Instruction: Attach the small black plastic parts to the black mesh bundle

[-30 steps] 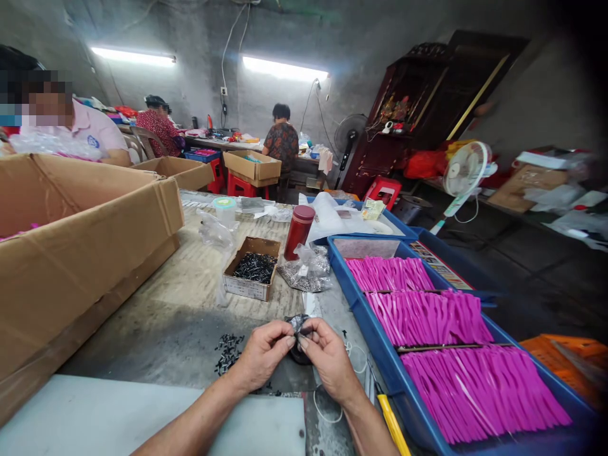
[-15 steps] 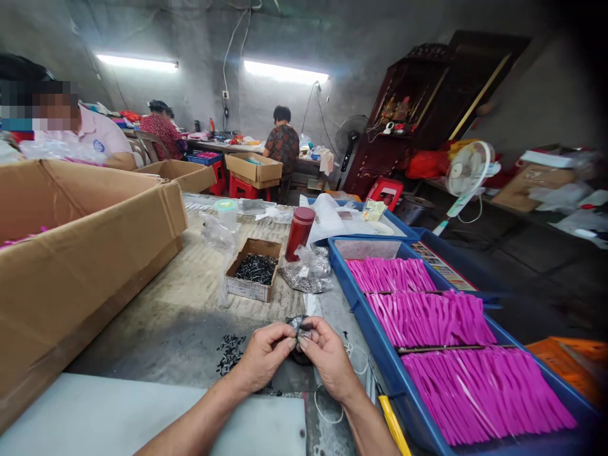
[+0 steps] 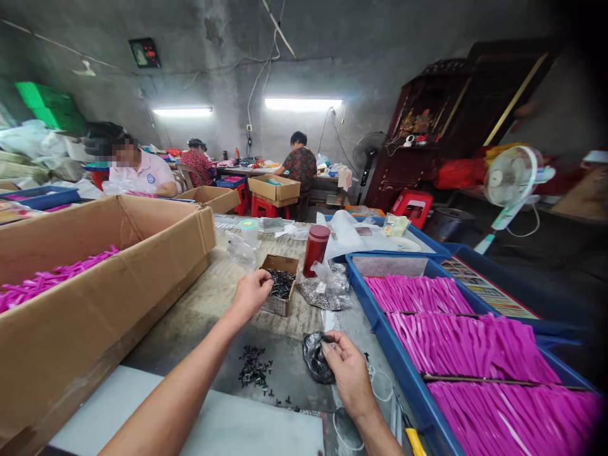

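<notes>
My left hand (image 3: 253, 295) reaches to the near left side of a small cardboard box (image 3: 275, 305) that holds a heap of small black rivet-like parts (image 3: 282, 282). Its fingers are pressed together at the tips; whether anything is between them cannot be made out. My right hand (image 3: 349, 367) pinches the edge of a crumpled black plastic bag (image 3: 317, 358) low over the worktable. To the left of the bag, a loose pile of small black parts (image 3: 254, 366) lies on the dark tabletop.
A large carton (image 3: 142, 266) with pink strips stands left. On the right, a blue tray (image 3: 375, 320) holds rows of pink strips (image 3: 475, 335). A red canister (image 3: 315, 248), a clear bag of metal bits (image 3: 327, 288) and a yellow-handled tool (image 3: 415, 440) are nearby. Co-workers sit behind.
My left hand has left the black bag and moved forward to the small box. The right hand still grips the bag, which now hangs more open to view. The camera view has shifted.
</notes>
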`<state>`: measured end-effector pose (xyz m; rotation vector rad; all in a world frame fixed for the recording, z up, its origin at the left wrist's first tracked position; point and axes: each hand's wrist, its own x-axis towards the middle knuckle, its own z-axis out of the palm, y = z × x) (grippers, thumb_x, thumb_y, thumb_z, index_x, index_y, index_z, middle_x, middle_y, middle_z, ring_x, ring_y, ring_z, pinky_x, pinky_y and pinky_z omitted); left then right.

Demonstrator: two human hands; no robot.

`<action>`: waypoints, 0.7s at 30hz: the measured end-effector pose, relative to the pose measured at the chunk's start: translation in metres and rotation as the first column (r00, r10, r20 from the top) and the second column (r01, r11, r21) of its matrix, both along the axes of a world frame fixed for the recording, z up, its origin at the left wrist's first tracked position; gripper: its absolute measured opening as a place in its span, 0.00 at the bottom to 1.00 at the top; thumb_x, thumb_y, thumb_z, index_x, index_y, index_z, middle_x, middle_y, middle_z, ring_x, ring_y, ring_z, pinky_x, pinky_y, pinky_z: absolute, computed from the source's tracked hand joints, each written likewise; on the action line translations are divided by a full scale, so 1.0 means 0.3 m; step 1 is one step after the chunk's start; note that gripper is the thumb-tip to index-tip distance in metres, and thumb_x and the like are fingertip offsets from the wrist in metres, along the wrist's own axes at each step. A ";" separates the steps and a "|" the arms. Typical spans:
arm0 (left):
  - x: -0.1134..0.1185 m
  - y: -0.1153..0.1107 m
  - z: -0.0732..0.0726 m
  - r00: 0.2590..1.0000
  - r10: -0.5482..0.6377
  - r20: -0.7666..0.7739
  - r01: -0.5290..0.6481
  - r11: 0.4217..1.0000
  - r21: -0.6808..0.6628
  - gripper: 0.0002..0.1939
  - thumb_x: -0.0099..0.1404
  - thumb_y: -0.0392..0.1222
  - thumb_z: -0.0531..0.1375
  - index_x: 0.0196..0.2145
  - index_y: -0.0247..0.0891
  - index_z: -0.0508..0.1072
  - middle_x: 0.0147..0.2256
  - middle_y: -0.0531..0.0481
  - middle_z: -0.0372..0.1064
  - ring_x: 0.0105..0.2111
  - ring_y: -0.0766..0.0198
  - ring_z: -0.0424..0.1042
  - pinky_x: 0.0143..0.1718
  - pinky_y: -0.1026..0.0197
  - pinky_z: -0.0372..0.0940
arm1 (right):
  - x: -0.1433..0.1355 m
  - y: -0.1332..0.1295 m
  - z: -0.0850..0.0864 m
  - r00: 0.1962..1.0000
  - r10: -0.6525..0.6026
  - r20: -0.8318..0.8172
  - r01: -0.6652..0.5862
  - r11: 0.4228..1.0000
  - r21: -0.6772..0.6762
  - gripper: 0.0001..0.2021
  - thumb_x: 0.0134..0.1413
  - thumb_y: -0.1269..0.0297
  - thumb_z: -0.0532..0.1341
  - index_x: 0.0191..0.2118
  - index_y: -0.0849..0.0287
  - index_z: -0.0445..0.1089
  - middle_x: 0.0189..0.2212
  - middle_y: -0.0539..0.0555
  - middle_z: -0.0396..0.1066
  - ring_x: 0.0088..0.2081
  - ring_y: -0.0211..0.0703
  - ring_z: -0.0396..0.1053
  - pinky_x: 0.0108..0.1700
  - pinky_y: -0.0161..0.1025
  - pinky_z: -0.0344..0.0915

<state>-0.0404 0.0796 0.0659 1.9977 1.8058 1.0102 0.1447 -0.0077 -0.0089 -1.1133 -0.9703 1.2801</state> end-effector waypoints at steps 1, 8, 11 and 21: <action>-0.008 0.027 0.006 1.000 0.004 -0.027 -0.004 1.000 -0.003 0.08 0.51 0.35 0.51 0.23 0.35 0.69 0.20 0.54 0.64 0.23 0.66 0.63 0.26 0.68 0.55 | 0.000 -0.001 0.001 1.000 0.002 0.005 -0.002 1.000 0.003 0.15 0.38 0.57 0.62 0.30 0.62 0.62 0.16 0.45 0.63 0.18 0.32 0.57 0.20 0.29 0.54; -0.042 0.005 0.005 0.983 -0.078 -0.165 0.069 0.996 -0.055 0.10 0.53 0.35 0.50 0.29 0.37 0.70 0.25 0.53 0.68 0.27 0.66 0.65 0.29 0.67 0.55 | 0.013 -0.001 0.011 0.999 -0.028 0.035 0.028 1.000 0.001 0.14 0.36 0.58 0.62 0.29 0.62 0.64 0.17 0.47 0.64 0.19 0.35 0.60 0.21 0.30 0.57; -0.077 -0.074 -0.018 0.960 -0.170 -0.221 0.140 0.980 -0.143 0.09 0.53 0.35 0.50 0.27 0.37 0.70 0.22 0.54 0.66 0.25 0.67 0.64 0.27 0.68 0.55 | 0.017 0.000 0.010 0.998 -0.031 0.053 0.031 1.000 0.000 0.14 0.36 0.59 0.62 0.29 0.62 0.64 0.17 0.47 0.65 0.19 0.35 0.60 0.22 0.30 0.57; -0.097 -0.198 -0.143 0.835 -0.431 -0.342 0.282 0.869 -0.407 0.08 0.52 0.33 0.52 0.27 0.38 0.71 0.29 0.50 0.69 0.32 0.63 0.67 0.32 0.66 0.58 | 0.016 -0.005 0.007 0.993 -0.025 0.118 0.023 1.000 0.020 0.12 0.36 0.59 0.60 0.28 0.62 0.65 0.17 0.47 0.64 0.19 0.35 0.59 0.22 0.31 0.56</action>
